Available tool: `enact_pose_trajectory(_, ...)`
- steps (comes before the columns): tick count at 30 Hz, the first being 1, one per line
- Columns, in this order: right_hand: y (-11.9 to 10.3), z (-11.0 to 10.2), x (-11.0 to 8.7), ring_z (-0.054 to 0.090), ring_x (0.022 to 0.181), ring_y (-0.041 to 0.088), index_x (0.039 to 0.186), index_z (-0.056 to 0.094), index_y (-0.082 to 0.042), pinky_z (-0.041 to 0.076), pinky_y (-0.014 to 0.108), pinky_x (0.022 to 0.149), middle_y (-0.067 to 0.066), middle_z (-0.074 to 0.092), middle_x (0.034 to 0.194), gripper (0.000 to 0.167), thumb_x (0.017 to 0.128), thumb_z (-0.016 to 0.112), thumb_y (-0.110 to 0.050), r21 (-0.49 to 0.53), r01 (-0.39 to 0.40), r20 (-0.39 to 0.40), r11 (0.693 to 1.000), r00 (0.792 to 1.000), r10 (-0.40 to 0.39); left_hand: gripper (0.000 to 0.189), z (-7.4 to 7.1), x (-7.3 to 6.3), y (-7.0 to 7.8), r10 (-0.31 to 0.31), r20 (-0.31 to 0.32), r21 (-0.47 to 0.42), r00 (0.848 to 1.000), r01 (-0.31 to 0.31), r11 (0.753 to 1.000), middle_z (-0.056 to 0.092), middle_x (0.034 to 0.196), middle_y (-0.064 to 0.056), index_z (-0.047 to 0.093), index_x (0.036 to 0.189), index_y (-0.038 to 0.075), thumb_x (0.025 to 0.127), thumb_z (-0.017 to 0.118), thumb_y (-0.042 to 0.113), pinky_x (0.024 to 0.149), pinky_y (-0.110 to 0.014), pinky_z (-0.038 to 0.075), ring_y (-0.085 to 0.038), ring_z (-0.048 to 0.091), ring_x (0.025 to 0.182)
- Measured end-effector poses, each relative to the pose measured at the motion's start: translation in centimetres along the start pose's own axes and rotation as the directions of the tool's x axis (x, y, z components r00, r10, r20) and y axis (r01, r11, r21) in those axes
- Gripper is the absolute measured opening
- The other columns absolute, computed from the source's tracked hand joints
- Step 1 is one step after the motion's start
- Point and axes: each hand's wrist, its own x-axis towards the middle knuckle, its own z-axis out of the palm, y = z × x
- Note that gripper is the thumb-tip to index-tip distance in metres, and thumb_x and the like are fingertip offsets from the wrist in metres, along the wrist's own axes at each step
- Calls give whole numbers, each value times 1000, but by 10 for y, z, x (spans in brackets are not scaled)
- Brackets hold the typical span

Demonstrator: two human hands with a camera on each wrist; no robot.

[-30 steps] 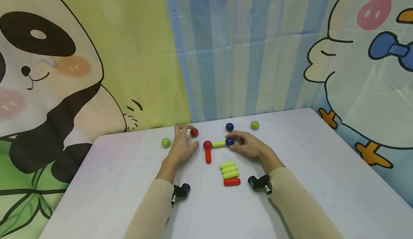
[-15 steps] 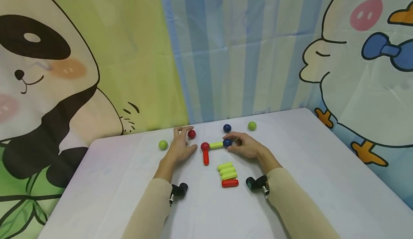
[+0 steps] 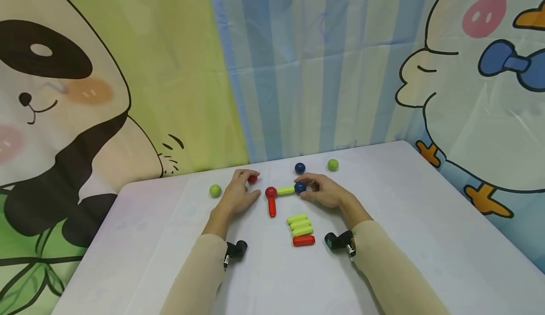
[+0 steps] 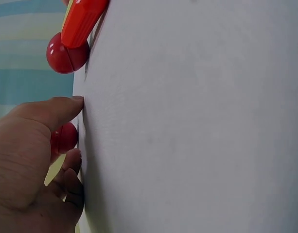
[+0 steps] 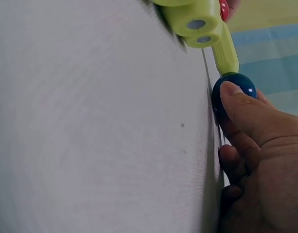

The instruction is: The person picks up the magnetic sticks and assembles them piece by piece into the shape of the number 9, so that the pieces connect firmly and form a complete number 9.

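My right hand point(image 3: 327, 191) pinches a dark blue ball point(image 5: 241, 83) between thumb and index finger. That ball sits at one end of a yellow-green rod point(image 3: 285, 190), whose other end meets a red ball point(image 3: 270, 192). From this red ball a red rod point(image 3: 272, 207) points toward me. My left hand point(image 3: 239, 193) is at a second red ball point(image 4: 67, 138), fingers reaching over it and the thumb apart from them. In the head view those fingers partly hide the ball.
Several yellow-green rods point(image 3: 300, 223) lie side by side with a red rod point(image 3: 303, 240) in front of me. A green ball point(image 3: 215, 191) is left of my left hand. Farther back are a blue ball point(image 3: 300, 168) and another green ball point(image 3: 333, 165), near the curtain point(image 3: 294, 69).
My left fingers have come over the loose red ball, covering more of it. The right hand keeps its pinch on the blue ball. The head view has shifted slightly.
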Motion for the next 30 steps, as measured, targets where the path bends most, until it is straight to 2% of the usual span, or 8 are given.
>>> enact_pose_trajectory(6,-4,1,1,51,95,23,139,62,-21,42,37,83,4,63,127,43,97,73,-20,5,17,0,1000,1000,-17,42,-4,-2,-2,11,-11,20,1000,-11,1000,48,128,-8,59,133,23,94,73,21,85,-39,46,-22,54,91)
enact_pose_trajectory(11,-4,3,0,50,95,23,141,60,-20,42,37,83,6,62,129,46,97,72,-20,0,32,6,999,999,-32,33,-6,-6,-5,26,-27,15,999,-25,1000,52,117,-9,64,126,22,95,69,14,82,-39,45,-21,53,90)
enact_pose_trajectory(17,-4,-1,-4,49,99,23,146,55,-23,41,37,84,6,61,134,54,95,75,-22,-52,-11,-1,999,1000,11,30,-7,-8,-3,36,39,-4,999,-36,999,53,113,-7,66,127,25,100,63,15,81,-36,45,-21,52,92)
enact_pose_trajectory(24,-14,-9,0,53,97,23,150,49,-19,46,38,85,10,57,135,63,94,77,-27,-119,13,51,993,999,-7,36,-13,-12,2,68,79,38,995,-72,997,55,105,-3,62,135,26,99,66,19,78,-35,47,-19,53,89)
enact_pose_trajectory(27,-19,-12,1,55,104,25,151,49,-19,49,42,93,10,56,138,63,95,76,-28,-164,14,64,986,998,-4,40,-14,-16,5,98,100,48,990,-103,994,56,102,-2,60,137,22,98,69,18,80,-35,48,-17,54,88)
enact_pose_trajectory(30,-25,-13,1,53,119,29,149,50,-19,46,49,103,11,55,141,61,95,75,-29,-214,30,61,976,998,-17,43,-15,-18,8,125,104,59,987,-132,990,58,102,-3,59,137,18,96,72,17,81,-35,49,-17,55,88)
